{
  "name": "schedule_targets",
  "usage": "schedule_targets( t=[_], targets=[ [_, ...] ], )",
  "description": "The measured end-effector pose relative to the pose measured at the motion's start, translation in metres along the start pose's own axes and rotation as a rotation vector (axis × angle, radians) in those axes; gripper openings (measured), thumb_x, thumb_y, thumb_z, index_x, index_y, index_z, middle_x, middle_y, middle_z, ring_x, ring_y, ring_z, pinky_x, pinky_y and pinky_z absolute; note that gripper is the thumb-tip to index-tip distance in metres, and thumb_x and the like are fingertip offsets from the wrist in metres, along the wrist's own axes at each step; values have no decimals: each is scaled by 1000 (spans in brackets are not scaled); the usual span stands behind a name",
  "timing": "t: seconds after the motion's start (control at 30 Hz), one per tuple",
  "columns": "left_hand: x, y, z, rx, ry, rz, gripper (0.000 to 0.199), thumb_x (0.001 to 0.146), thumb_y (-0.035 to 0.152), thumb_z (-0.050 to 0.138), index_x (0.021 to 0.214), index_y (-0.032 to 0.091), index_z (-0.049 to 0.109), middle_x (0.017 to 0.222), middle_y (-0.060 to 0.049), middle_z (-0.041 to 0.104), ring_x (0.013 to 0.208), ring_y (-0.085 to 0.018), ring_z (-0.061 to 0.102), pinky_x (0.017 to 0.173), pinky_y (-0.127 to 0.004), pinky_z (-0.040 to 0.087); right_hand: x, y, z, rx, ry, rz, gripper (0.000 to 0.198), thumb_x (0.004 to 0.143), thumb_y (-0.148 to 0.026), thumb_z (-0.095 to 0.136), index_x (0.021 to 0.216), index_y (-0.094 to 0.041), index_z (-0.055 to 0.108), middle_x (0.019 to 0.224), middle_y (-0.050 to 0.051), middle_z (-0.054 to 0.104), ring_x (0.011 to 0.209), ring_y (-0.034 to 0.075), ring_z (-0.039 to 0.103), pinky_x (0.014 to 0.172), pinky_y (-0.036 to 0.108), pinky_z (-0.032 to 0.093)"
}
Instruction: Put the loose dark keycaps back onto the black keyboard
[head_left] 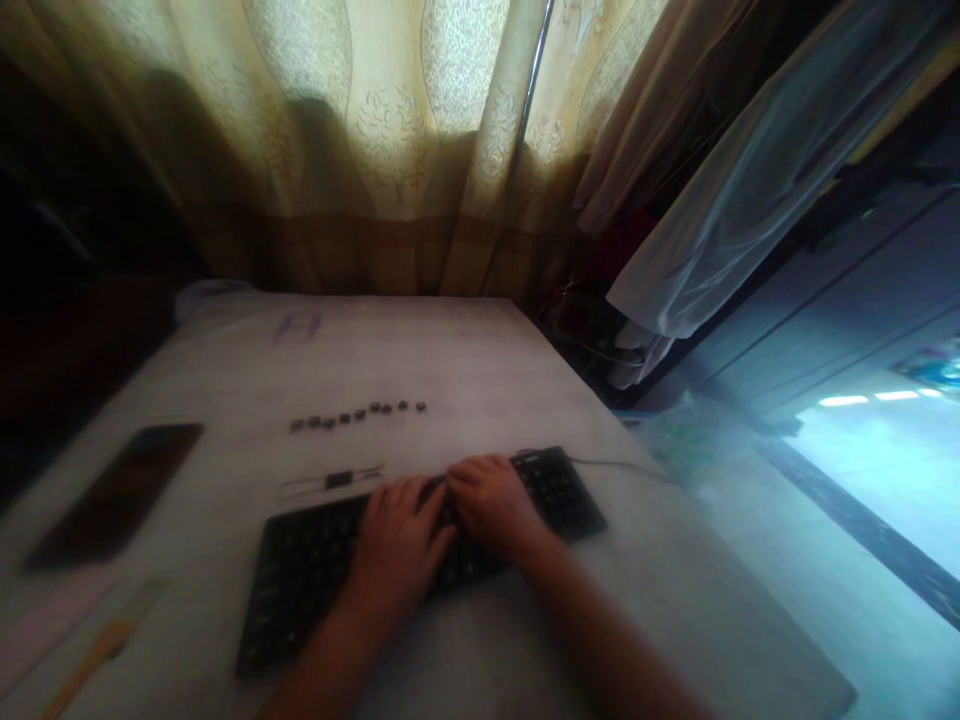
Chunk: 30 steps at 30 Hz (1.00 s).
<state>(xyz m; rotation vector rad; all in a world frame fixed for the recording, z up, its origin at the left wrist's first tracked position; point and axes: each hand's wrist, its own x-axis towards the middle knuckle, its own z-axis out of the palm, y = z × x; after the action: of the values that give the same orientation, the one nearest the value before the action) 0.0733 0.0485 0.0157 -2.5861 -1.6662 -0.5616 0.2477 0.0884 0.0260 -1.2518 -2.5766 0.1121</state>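
Note:
A black keyboard (300,570) lies at a slant on the white-covered table. My left hand (397,535) rests on its middle, fingers stretched out and thumb apart. Just to the right, my right hand (495,505) bends over the keyboard's far edge, its fingers close together and pointing left towards my left index finger. Whatever is under the right fingertips is hidden. Beyond the keyboard, several small dark pieces like keycaps (345,418) form an uneven row. A small dark block with thin strips at both ends (339,480) lies between that row and the keyboard.
A dark phone-like slab (120,490) lies on the table's left side. Nearer are a blurred orange-handled tool (94,655) and a pinkish strip (45,625). The keyboard's cable (615,464) runs off the right edge. Curtains (390,150) hang behind; cloths (720,200) hang at right.

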Motion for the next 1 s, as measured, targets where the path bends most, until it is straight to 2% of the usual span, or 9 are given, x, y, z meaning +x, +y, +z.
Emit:
schedule_targets(
  t=[0.2,0.43,0.57,0.67,0.73,0.83,0.9,1.0],
  targets=[
    [0,1,-2,-6,6,-7,42,83,33,64,123,22,63,123,-10,64,113,-29,56,100,-50,43,-5,4,7,82,87,40,27,84,-15,57,108,-20,70,116,7,70,104,23,60,92,39,42],
    [-4,-6,-1,-36,-18,3,47,85,40,60,129,21,58,127,-10,64,117,-27,56,104,-46,41,-5,6,15,215,205,114,27,85,-14,55,104,-21,72,107,7,73,101,20,65,93,36,46],
    [-23,-22,-8,20,24,13,62,84,53,57,136,20,52,137,-13,57,126,-30,51,107,-49,38,-9,4,13,207,344,147,27,87,-17,52,105,-20,73,105,9,74,100,22,66,92,37,49],
    [-48,-45,-18,85,57,-3,69,82,60,54,139,21,49,142,-15,53,130,-33,48,108,-53,35,-21,13,10,130,485,193,27,88,-19,51,102,-20,74,105,11,73,101,24,65,94,42,47],
    [-68,-64,-26,122,91,-51,69,82,61,53,139,23,48,141,-15,54,130,-34,48,108,-54,34,-34,27,8,74,574,288,29,89,-20,48,101,-19,74,105,12,73,101,26,65,95,45,45],
    [-98,-93,-32,152,177,-167,63,85,58,48,134,19,52,137,-17,57,126,-35,52,105,-53,37,-58,55,9,7,648,530,35,90,-25,43,105,-15,73,111,15,71,106,28,63,97,47,44],
    [-114,-105,-33,126,226,-250,62,85,56,44,132,17,53,133,-17,59,123,-34,54,102,-52,41,-72,70,12,0,611,692,39,89,-26,43,112,-12,70,116,17,68,109,29,61,97,46,44],
    [-130,-108,-32,33,227,-322,55,88,51,39,131,20,53,121,-12,67,112,-31,62,94,-48,48,-83,81,17,86,506,827,43,87,-29,44,117,-9,68,115,18,68,107,27,62,93,40,47]
  ],
)
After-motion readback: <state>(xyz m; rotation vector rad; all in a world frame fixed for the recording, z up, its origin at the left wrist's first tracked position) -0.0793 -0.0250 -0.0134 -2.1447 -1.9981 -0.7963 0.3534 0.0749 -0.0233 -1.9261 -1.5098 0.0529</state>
